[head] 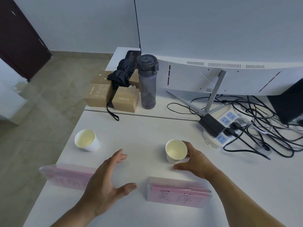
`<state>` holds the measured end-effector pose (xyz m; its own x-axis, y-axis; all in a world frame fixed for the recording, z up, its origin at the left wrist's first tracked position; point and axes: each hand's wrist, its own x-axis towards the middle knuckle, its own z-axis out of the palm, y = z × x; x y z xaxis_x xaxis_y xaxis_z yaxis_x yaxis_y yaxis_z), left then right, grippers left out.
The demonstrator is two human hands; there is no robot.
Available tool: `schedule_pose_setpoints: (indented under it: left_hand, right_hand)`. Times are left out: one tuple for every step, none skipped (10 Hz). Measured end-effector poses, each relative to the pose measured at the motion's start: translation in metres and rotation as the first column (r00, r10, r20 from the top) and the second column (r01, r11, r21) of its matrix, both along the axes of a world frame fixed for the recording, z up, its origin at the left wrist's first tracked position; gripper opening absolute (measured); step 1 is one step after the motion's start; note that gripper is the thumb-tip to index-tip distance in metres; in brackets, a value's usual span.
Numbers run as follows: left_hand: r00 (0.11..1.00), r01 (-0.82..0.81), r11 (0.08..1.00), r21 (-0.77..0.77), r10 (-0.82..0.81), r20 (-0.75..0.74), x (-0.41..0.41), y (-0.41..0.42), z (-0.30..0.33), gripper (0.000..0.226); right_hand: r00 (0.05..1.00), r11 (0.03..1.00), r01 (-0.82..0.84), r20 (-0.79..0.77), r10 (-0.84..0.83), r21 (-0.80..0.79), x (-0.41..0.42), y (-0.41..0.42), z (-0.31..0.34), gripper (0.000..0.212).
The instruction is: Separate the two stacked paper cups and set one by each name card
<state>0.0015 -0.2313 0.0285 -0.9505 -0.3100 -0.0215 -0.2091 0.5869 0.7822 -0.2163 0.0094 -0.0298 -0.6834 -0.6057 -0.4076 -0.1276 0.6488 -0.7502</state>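
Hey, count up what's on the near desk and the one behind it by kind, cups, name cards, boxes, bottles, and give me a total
Paper cups: 2, left cup, right cup
Pink name cards: 2, left card, right card
Cardboard boxes, visible: 4, e.g. front box
Water bottle: 1
Total: 9

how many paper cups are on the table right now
2. One paper cup stands alone at the table's left, beyond the left name card. The other cup is beyond the right name card, with the right hand around it. None looks hidden.
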Motion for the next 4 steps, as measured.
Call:
schedule_pose_setpoints:
  left_hand:
    - [1.0,0.01,1.0,-0.015,-0.01,-0.003,-0.0014,-0.0004,0.0029,0.092]
    - [1.0,0.005,1.0,-0.023,-0.006,-0.024,-0.0029,-0.0009,0.0048,0.091]
    - [1.0,-0.01,1.0,-0.014,0.01,-0.029,-0.0028,-0.0025,0.0072,0.092]
    - [1.0,0.0,1.0,0.022,0.0,-0.025,-0.0023,-0.0013,0.0111,0.092]
  right_hand:
    - [1.0,1.0,-0.022,-0.009,0.022,0.013,-0.0006,0.0012,0.0003,0.084]
    - [0.999,0.999,-0.031,-0.005,0.031,0.028,-0.0006,0.0011,0.0025,0.083]
    - [1.0,0.999,-0.029,0.0,0.029,0.019,-0.0016,0.0022,0.0041,0.084]
    - [0.999,0.999,-0.035,0.009,0.034,0.022,-0.0004,0.0074,0.007,0.086]
